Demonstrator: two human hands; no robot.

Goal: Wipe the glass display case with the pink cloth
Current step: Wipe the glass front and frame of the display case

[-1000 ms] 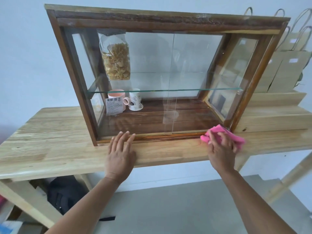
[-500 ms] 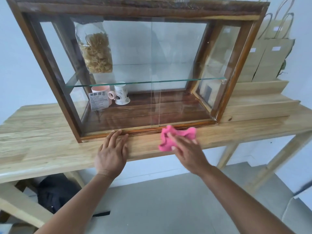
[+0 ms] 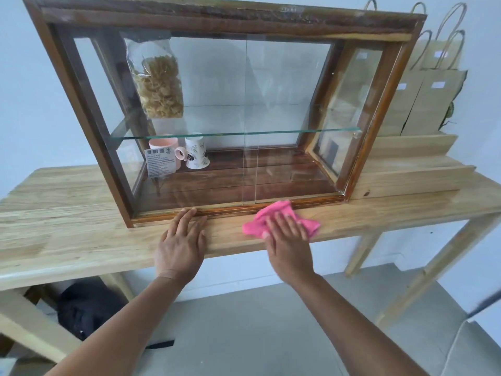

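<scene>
A wood-framed glass display case [image 3: 84, 99] stands on a pale wooden table [image 3: 67, 234]. Inside are a bag of dried snacks [image 3: 158, 85] on the glass shelf, and below it a pink mug [image 3: 162, 151] and a white mug [image 3: 196, 154]. My right hand [image 3: 288, 240] presses flat on the crumpled pink cloth [image 3: 273, 211], which lies on the table against the case's bottom front rail, near the middle. My left hand [image 3: 181, 240] rests flat on the table, fingertips touching the same rail further left.
Brown paper bags [image 3: 433, 99] stand on stepped wooden risers [image 3: 414, 172] to the right of the case. A black bag [image 3: 86, 308] lies on the floor under the table. A white cable [image 3: 458, 337] shows at the lower right.
My right hand has slid the pink cloth leftward along the case's bottom rail, from the right front corner to near the middle. My left hand has stayed put.
</scene>
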